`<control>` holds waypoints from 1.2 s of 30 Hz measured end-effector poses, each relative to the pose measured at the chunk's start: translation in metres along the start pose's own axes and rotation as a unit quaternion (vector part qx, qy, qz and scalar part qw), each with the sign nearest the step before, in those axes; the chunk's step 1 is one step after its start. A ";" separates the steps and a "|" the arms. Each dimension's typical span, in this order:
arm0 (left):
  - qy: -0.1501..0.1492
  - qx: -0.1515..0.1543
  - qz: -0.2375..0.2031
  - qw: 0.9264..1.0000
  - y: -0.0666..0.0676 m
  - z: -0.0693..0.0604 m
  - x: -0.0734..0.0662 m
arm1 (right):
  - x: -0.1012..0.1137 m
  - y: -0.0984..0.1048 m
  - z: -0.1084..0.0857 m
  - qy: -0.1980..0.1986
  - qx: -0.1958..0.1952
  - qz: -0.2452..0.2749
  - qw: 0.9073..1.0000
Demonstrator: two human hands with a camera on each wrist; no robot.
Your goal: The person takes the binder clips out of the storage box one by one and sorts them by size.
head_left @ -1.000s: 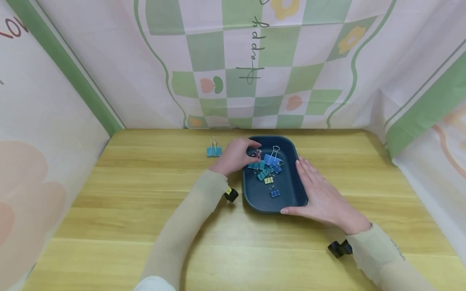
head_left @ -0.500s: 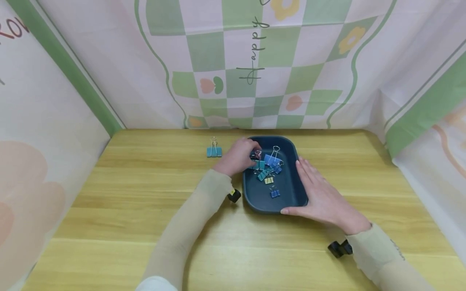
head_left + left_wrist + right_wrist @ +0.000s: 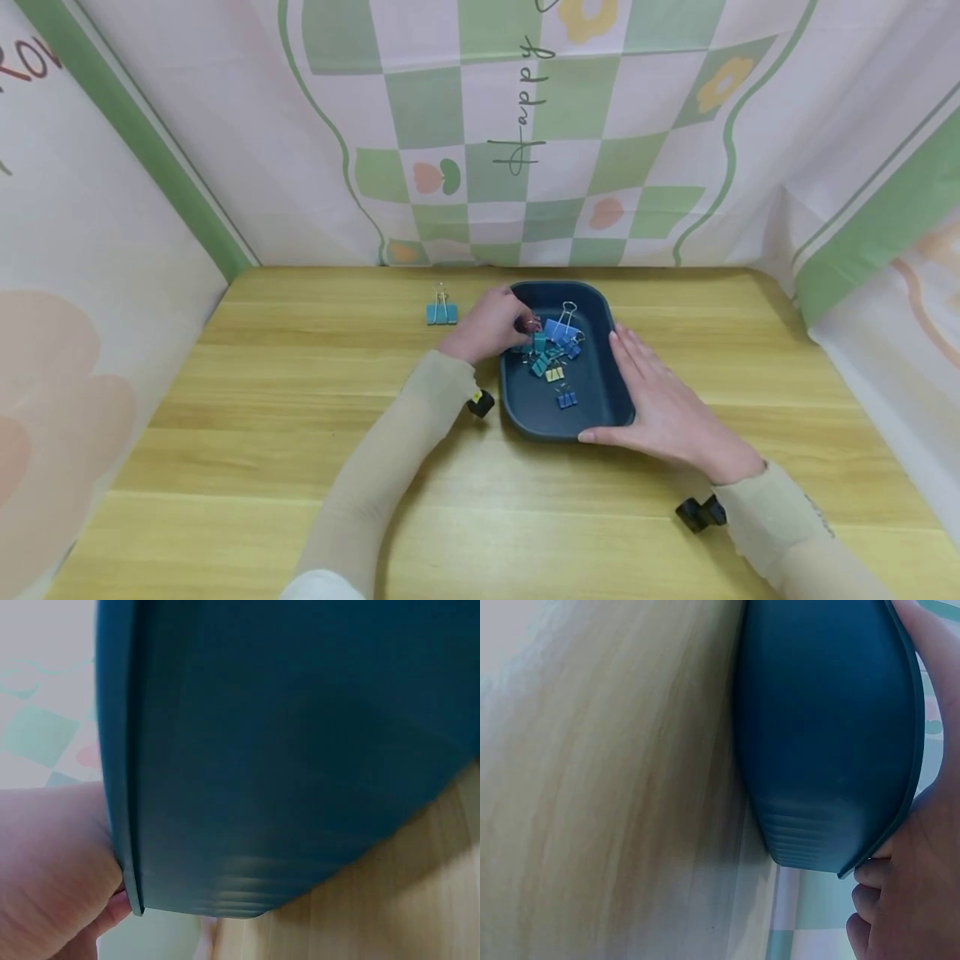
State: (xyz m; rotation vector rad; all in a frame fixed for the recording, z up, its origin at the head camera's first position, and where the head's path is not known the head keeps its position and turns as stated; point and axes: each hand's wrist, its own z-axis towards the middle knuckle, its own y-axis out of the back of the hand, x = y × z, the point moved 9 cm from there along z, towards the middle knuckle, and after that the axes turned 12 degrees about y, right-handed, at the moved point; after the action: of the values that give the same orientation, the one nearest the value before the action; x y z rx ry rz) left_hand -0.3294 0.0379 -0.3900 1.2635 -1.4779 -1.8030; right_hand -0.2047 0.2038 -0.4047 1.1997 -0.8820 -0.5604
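Observation:
In the head view, the left hand (image 3: 487, 325) reaches over the left rim of a dark blue tray (image 3: 596, 417). Its thumb and curled fingers pinch around a small reddish clip (image 3: 534, 325), partly hidden, beside a teal clip (image 3: 539, 341). Near them lie a blue clip (image 3: 561, 330), a yellow clip (image 3: 554, 375) and a small dark blue clip (image 3: 566, 401). Against the tray's right side and near rim, the right hand (image 3: 667, 408) rests with straight fingers and the thumb spread apart. Both wrist views show the tray's outer wall (image 3: 285, 750) (image 3: 825, 727), not the clips.
A larger teal clip (image 3: 442, 314) stands on the wooden table (image 3: 285, 400), left of the tray and beyond the left hand. Printed cloth (image 3: 420, 108) hangs behind the table's far edge and at both sides.
The left hand's fingers have moved slightly down and closer together within the tray. The teal and reddish clips beside them have shifted a little. The right hand and tray have stayed in place.

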 end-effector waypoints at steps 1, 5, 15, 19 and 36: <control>-0.005 -0.002 -0.005 1.000 0.000 0.000 0.000 | 0.000 0.000 0.000 0.000 0.001 0.000 1.000; -0.015 0.000 -0.046 0.999 0.001 0.000 0.002 | 0.000 -0.001 0.000 -0.003 0.002 -0.002 1.000; 0.001 -0.009 -0.198 0.980 0.018 -0.010 0.011 | -0.001 -0.002 0.000 -0.009 0.007 0.000 1.000; 0.002 -0.033 -0.244 0.969 0.033 -0.015 0.014 | 0.000 -0.002 0.000 -0.010 0.008 0.001 1.000; 0.008 -0.120 -0.339 0.933 0.079 -0.032 0.043 | -0.001 -0.001 0.001 -0.002 0.000 -0.003 1.000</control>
State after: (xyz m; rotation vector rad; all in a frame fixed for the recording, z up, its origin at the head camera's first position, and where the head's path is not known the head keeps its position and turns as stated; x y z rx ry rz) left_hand -0.3354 -0.0366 -0.3306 1.7842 -0.8057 -2.2939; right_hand -0.2062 0.2033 -0.4057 1.2022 -0.8823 -0.5683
